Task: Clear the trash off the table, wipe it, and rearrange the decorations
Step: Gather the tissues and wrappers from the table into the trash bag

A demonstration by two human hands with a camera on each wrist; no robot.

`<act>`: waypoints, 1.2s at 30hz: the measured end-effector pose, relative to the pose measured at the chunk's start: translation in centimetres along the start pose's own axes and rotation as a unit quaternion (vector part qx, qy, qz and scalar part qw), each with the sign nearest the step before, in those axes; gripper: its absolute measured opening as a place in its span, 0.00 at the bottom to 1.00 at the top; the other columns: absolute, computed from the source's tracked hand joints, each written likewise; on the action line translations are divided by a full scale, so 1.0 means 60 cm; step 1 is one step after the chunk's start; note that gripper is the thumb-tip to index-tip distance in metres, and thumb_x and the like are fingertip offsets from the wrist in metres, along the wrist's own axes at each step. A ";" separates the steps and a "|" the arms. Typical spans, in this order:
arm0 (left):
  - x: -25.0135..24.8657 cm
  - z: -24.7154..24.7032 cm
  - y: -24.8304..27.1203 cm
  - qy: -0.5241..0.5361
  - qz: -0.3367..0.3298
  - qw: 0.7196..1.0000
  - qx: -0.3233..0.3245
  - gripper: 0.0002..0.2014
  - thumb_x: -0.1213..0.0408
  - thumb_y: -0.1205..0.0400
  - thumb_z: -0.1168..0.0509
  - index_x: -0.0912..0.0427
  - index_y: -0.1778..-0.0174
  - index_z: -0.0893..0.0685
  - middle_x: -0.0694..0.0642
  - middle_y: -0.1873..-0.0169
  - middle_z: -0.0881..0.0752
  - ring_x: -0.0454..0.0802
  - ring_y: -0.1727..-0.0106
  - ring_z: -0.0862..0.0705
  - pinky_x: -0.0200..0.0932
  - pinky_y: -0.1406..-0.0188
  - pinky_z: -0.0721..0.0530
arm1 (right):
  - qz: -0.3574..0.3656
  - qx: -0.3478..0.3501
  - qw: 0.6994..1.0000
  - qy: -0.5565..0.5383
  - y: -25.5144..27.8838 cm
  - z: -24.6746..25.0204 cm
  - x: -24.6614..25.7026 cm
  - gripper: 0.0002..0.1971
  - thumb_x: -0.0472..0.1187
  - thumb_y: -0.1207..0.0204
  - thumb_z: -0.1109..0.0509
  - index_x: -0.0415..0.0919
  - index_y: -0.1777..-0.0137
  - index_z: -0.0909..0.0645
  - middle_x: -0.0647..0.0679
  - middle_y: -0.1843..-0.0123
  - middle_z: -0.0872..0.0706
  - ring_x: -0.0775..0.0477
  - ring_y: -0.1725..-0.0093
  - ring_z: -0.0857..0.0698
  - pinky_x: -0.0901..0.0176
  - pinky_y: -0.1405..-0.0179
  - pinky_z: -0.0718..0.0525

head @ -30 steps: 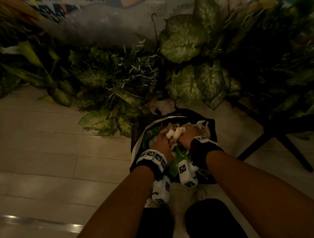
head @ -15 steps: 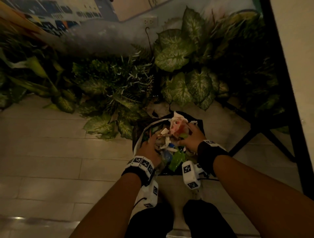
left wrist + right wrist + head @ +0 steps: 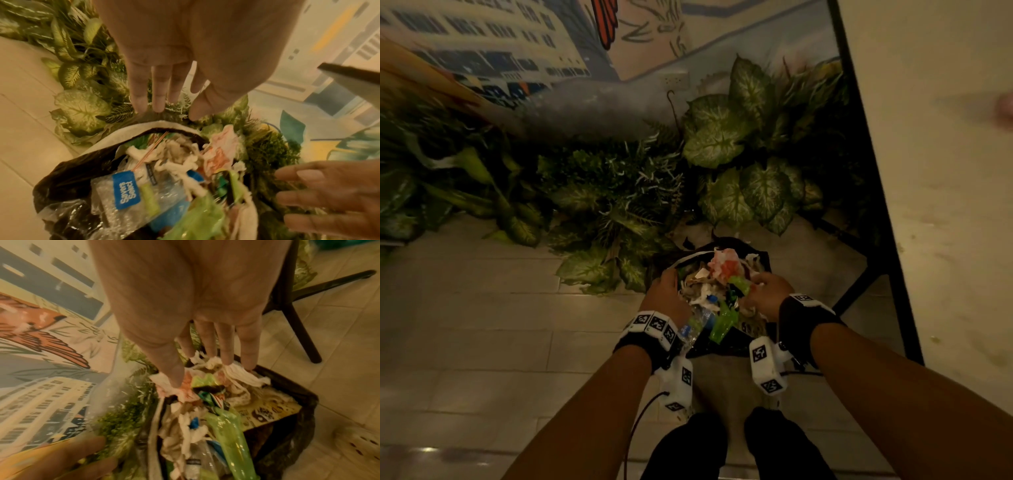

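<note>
A: Tiled floor, leafy plants along a painted wall, tabletop at right. What's in the bin?

B: Black liner heaped with trash: white tissues, a crushed clear bottle, green plastic.

A: Each hand's grip?

B: Left hand wide, fingers straight over the rim. Right hand wide, fingertips touching tissues.

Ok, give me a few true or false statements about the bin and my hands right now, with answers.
1. The bin is heaped with trash. True.
2. The left hand grips the water bottle. False: its fingers are straight, at the bin's rim.
3. The right hand touches crumpled tissue. True.
4. The bin stands on the table. False: it is on the floor beside it.
5. Leafy plants sit behind the bin. True.
</note>
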State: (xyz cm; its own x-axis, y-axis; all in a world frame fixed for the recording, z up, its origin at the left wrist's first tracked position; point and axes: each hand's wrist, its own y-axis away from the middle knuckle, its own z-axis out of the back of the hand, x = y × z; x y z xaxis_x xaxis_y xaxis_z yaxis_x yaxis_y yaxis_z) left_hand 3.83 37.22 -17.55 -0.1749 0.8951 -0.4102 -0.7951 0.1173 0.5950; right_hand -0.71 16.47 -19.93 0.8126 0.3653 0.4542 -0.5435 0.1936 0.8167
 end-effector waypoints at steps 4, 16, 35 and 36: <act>-0.041 0.037 0.042 0.027 -0.021 0.999 -0.018 0.23 0.67 0.22 0.34 0.58 0.29 0.26 0.61 0.38 0.18 0.60 0.40 0.18 0.43 0.48 0.21 | 0.056 -0.008 0.998 0.018 0.069 0.040 0.027 0.23 0.43 0.30 0.24 0.40 0.35 0.21 0.41 0.33 0.19 0.39 0.40 0.17 0.50 0.43 0.16; -0.181 0.137 0.135 0.089 -0.159 0.980 -0.074 0.05 0.71 0.23 0.31 0.58 0.55 0.14 0.54 0.59 0.13 0.52 0.55 0.15 0.44 0.51 0.17 | 0.263 -0.080 0.960 0.059 0.380 0.233 0.041 0.12 0.47 0.26 0.26 0.48 0.44 0.17 0.54 0.49 0.14 0.53 0.47 0.15 0.57 0.44 0.17; -0.632 -0.039 0.295 0.071 -0.350 0.933 -0.037 0.07 0.72 0.25 0.29 0.54 0.60 0.14 0.48 0.65 0.13 0.50 0.60 0.15 0.41 0.59 0.17 | 0.186 -0.222 0.957 0.002 0.542 0.696 -0.347 0.07 0.44 0.28 0.24 0.47 0.52 0.15 0.51 0.55 0.11 0.50 0.60 0.12 0.60 0.65 0.14; -0.655 -0.062 0.299 0.065 -0.347 0.935 -0.038 0.07 0.71 0.25 0.29 0.52 0.61 0.14 0.47 0.65 0.13 0.50 0.61 0.15 0.43 0.59 0.16 | 0.182 -0.223 0.958 0.005 0.541 0.726 -0.375 0.07 0.43 0.28 0.24 0.47 0.52 0.15 0.51 0.55 0.11 0.51 0.59 0.13 0.60 0.64 0.14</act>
State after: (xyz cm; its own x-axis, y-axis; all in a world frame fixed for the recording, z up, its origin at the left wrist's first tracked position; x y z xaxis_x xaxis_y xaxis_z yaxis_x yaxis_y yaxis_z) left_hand -5.72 2.53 6.69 0.3334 0.5547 -0.7623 -0.7814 0.6150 0.1058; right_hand -27.45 -25.11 11.85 0.5517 0.4902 0.6747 -0.8277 0.4216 0.3705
